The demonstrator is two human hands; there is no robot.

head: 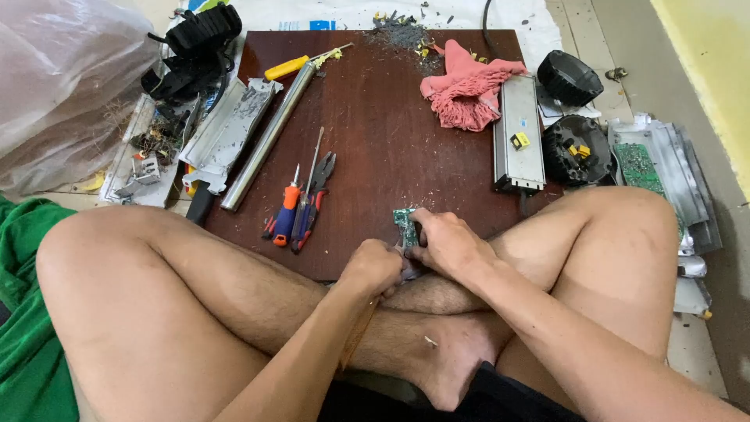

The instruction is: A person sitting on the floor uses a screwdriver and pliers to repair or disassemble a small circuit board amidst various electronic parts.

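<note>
Both hands grip one small green circuit board (405, 225) at the board's (375, 117) near edge, left hand (373, 268) low, right hand (447, 244) pinching; pliers (314, 202) lie untouched.

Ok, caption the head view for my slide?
Both hands, left hand and right hand, grip a small green circuit board at the brown board's edge.
</note>
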